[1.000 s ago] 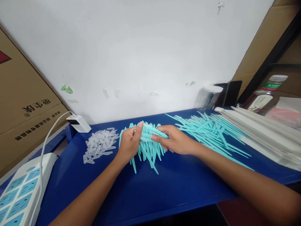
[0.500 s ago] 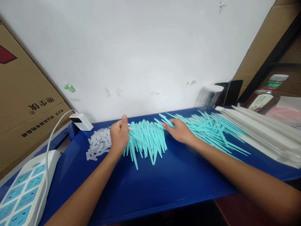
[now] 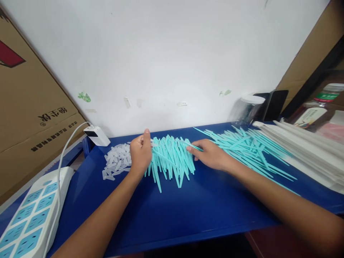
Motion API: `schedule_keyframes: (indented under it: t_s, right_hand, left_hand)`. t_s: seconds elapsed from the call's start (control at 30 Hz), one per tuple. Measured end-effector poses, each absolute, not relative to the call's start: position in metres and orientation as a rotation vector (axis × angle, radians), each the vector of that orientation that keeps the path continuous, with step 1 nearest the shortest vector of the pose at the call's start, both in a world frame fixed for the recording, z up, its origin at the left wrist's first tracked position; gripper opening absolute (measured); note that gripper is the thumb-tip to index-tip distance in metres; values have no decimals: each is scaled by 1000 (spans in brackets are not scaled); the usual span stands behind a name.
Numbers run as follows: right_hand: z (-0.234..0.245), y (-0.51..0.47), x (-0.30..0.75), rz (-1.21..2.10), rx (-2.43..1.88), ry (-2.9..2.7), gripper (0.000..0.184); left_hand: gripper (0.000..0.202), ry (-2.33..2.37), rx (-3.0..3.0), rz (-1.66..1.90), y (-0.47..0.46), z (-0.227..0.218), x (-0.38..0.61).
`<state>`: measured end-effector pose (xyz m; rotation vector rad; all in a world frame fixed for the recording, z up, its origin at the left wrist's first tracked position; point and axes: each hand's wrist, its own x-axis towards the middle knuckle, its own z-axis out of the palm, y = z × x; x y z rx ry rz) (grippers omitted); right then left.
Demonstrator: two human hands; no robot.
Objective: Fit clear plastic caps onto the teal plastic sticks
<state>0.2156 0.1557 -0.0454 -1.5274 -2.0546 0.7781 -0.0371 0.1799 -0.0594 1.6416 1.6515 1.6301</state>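
My left hand (image 3: pixel 141 153) is closed with the thumb up, pinching small translucent plastic caps whose pale ends show at its fingertips. Just left of it lies a heap of the same translucent caps (image 3: pixel 117 160), partly behind the hand. My right hand (image 3: pixel 209 154) grips a slim turquoise plastic stick (image 3: pixel 197 147), its tip pointing left over the middle pile. Between the hands lies that pile of turquoise sticks (image 3: pixel 172 157), mostly lined up side by side. More loose turquoise sticks (image 3: pixel 247 150) are strewn behind and to the right of my right hand.
A blue table (image 3: pixel 172 218) bears everything, against a white wall. At left are a power strip (image 3: pixel 32 211), a white charger (image 3: pixel 97 137) with a cable, and a cardboard box (image 3: pixel 32 89). At right stand a lidded clear jar (image 3: pixel 249 107), white plastic bags (image 3: pixel 306 154) and a bottle (image 3: pixel 314 109).
My right hand has come in closer to the middle pile, its fingers lower. The several sticks fanned out at its fingertips now show as one stick. The left hand keeps its grip; the view shifted slightly.
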Motion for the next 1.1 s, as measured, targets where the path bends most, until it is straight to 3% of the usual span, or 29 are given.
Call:
schedule_keyframes:
  t_s: [0.13,0.33,0.63,0.7,0.8,0.93,1.03,1.1]
  right_hand:
    - [-39,151,210,743,-1379,-2005,37]
    - [-42,127,185,1058,-1142,-1992,35]
    - [-43,133,196,829,-1039,-2048,41]
    - [-48,145,203,672,-1172,-1940,44]
    - [-56,160,210,565,-1360,-1936,51]
    - [-56,163,212,568,-1435,-2055,54]
    - [-50,157,209,555,-1352,-2090,53]
    - [-47,153,208,615,-1259,-2142,51]
  left_hand:
    - [59,1633,1648,1625,181,-62,-37]
    - [58,1478,1615,1597,167,-65,-18]
    - [58,1855,1572,1596,192,-51,-58]
    - [59,2081,1788,1427,199,-42,-78]
    - [55,2498,2118,846,200,-32,-98]
    - [49,2693,2067,244,198,-32,-110]
    - [40,2687,2032,160,198,-33,-113]
    - [39,2600,2187,366,196,-31,-106]
